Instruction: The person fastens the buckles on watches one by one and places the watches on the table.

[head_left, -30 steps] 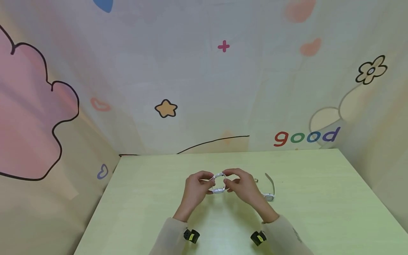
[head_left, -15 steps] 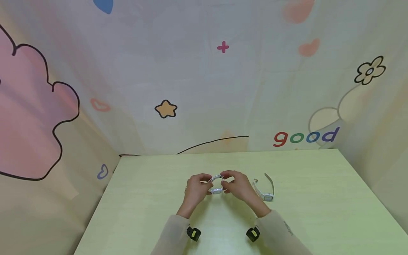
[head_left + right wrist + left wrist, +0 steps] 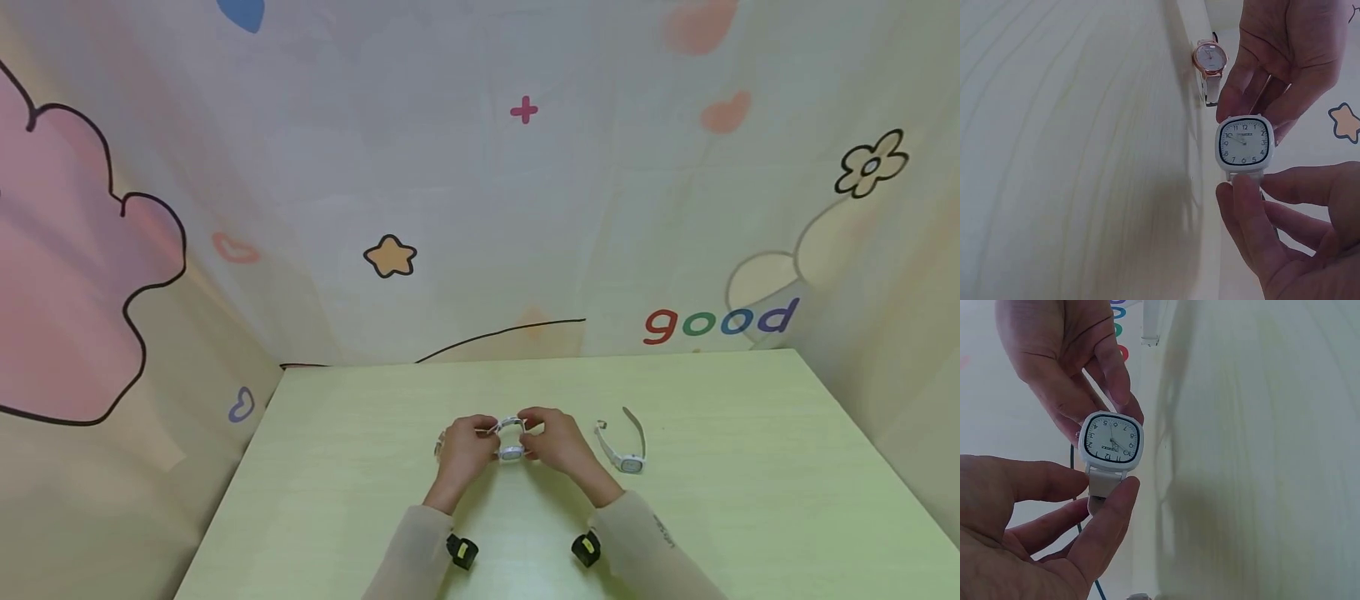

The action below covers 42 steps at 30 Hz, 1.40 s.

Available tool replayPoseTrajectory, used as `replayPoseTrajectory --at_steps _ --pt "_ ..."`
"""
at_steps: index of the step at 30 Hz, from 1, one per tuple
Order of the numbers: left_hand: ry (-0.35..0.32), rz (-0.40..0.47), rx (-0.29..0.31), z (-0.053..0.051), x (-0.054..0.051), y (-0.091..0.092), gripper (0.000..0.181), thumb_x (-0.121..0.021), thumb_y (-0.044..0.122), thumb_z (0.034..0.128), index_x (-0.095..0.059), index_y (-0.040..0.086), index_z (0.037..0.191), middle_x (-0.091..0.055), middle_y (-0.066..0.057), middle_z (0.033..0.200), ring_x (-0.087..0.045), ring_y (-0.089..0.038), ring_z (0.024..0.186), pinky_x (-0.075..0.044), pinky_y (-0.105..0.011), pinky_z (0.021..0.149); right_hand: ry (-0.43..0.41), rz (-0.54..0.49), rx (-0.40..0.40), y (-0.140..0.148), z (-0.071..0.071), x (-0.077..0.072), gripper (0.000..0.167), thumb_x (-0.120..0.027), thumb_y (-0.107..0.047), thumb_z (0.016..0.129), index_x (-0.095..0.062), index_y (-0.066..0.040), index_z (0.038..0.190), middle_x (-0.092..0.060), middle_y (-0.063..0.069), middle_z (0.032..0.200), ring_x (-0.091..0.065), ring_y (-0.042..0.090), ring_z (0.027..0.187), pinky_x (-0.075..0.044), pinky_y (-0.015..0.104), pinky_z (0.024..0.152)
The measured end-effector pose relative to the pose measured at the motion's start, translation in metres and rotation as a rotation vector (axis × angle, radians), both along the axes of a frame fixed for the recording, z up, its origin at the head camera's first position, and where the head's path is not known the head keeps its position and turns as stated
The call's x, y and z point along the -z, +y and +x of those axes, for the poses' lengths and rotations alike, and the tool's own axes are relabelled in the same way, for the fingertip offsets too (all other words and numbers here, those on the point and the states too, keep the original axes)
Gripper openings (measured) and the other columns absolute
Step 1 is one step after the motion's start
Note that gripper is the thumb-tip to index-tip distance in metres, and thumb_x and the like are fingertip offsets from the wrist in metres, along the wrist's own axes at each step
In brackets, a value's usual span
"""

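Observation:
Both hands hold one white wristwatch with a squarish face point(image 3: 512, 453) above the middle of the table. In the head view its strap curves into a loop. My left hand point(image 3: 468, 450) pinches the strap at the left side of the case, thumb and fingers showing in the left wrist view point(image 3: 1041, 531). My right hand point(image 3: 558, 442) grips the strap on the other side; the right wrist view shows its fingers point(image 3: 1254, 219) just below the case. The fingers partly hide the strap, so I cannot tell whether it is fastened.
A second white wristwatch point(image 3: 632, 464) lies on the table point(image 3: 720, 500) right of my right hand, its strap spread open. A rose-gold wristwatch point(image 3: 1210, 57) with a pale strap lies beyond my left hand. A printed curtain point(image 3: 480, 208) hangs behind the table.
Both hands and the held wristwatch have come slightly lower in the head view, and the right hand has shifted left. The wristwatch at right shows more fully, and the one by the left hand has come into view.

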<state>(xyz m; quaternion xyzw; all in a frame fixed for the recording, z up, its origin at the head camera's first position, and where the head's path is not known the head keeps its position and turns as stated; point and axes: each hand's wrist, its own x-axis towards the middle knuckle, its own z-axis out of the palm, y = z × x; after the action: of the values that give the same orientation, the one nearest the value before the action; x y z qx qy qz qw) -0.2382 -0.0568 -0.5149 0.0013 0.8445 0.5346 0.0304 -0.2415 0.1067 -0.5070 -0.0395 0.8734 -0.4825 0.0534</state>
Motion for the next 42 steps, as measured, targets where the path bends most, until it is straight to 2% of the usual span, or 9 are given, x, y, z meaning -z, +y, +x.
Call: replayPoseTrajectory --at_steps 3,9,15,20,24,27,32,35,42 --pt "0.023 -0.001 0.009 -0.001 0.002 0.001 0.031 -0.062 0.0 0.08 -0.07 -0.005 0.11 -0.074 -0.019 0.096 -0.072 -0.018 0.077 -0.057 -0.025 0.06 -0.01 0.002 0.002 0.0 0.0 -0.001 0.037 -0.065 0.0 0.086 -0.064 0.0 0.123 -0.068 0.02 0.109 -0.07 0.017 0.062 -0.058 0.029 0.057" --pt "0.066 -0.087 0.023 -0.003 0.007 0.001 0.027 -0.065 0.001 0.0808 -0.072 -0.002 0.106 -0.074 -0.016 0.098 -0.071 -0.019 0.085 -0.054 -0.024 0.064 -0.024 0.033 0.002 0.001 -0.001 0.002 0.04 -0.065 0.001 0.082 -0.065 -0.001 0.122 -0.068 0.021 0.11 -0.066 0.014 0.063 -0.057 0.026 0.056" --pt "0.045 -0.108 0.015 -0.004 0.01 0.001 0.025 -0.066 0.003 0.0827 -0.072 0.0 0.107 -0.074 -0.014 0.1 -0.07 -0.021 0.09 -0.055 -0.029 0.07 -0.04 0.042 0.008 0.001 -0.002 0.007 0.041 -0.066 0.001 0.081 -0.066 -0.002 0.122 -0.068 0.019 0.109 -0.065 0.013 0.065 -0.056 0.026 0.057" --pt "0.039 -0.098 0.011 -0.002 0.01 0.002 0.021 -0.065 0.012 0.09 -0.073 0.001 0.107 -0.074 -0.012 0.101 -0.068 -0.021 0.091 -0.055 -0.034 0.073 -0.052 0.043 0.006 0.002 -0.002 0.009 0.037 -0.067 -0.004 0.085 -0.066 -0.003 0.122 -0.069 0.017 0.108 -0.065 0.015 0.063 -0.055 0.027 0.055" --pt "0.044 -0.086 0.018 -0.002 0.01 0.001 0.024 -0.062 0.019 0.0936 -0.073 0.003 0.107 -0.074 -0.01 0.101 -0.067 -0.02 0.09 -0.054 -0.033 0.073 -0.055 0.045 0.011 0.002 -0.001 0.009 0.034 -0.067 -0.007 0.087 -0.066 -0.004 0.121 -0.069 0.015 0.105 -0.063 0.015 0.061 -0.054 0.027 0.055" --pt "0.057 -0.084 0.021 0.0 0.007 0.001 0.025 -0.061 0.021 0.0942 -0.072 0.004 0.108 -0.074 -0.01 0.104 -0.069 -0.022 0.094 -0.055 -0.032 0.074 -0.039 0.069 0.009 0.001 0.0 0.009 0.033 -0.068 -0.01 0.088 -0.067 -0.005 0.12 -0.069 0.015 0.105 -0.064 0.016 0.062 -0.053 0.027 0.056" --pt "0.091 -0.066 0.037 0.005 -0.004 -0.003 0.026 -0.061 0.022 0.0949 -0.071 0.005 0.112 -0.073 -0.01 0.109 -0.071 -0.025 0.099 -0.057 -0.035 0.076 0.058 0.128 0.02 0.003 0.003 0.004 0.029 -0.069 -0.015 0.089 -0.068 -0.007 0.117 -0.072 0.012 0.104 -0.07 0.02 0.078 -0.053 0.03 0.063" --pt "0.112 -0.067 0.035 0.009 -0.012 -0.005 0.027 -0.06 0.025 0.0949 -0.071 0.008 0.113 -0.073 -0.008 0.109 -0.07 -0.025 0.1 -0.056 -0.037 0.079 0.106 0.14 0.036 0.006 0.007 -0.003 0.027 -0.07 -0.016 0.088 -0.07 -0.007 0.115 -0.073 0.011 0.103 -0.071 0.022 0.085 -0.054 0.031 0.066" --pt "0.162 -0.059 0.038 0.017 -0.026 -0.009 0.025 -0.06 0.028 0.0961 -0.07 0.015 0.115 -0.072 -0.004 0.115 -0.068 -0.023 0.106 -0.056 -0.041 0.084 0.155 0.094 0.031 0.014 0.021 -0.025 0.028 -0.069 -0.016 0.089 -0.069 -0.007 0.116 -0.072 0.012 0.108 -0.072 0.023 0.088 -0.056 0.034 0.071"
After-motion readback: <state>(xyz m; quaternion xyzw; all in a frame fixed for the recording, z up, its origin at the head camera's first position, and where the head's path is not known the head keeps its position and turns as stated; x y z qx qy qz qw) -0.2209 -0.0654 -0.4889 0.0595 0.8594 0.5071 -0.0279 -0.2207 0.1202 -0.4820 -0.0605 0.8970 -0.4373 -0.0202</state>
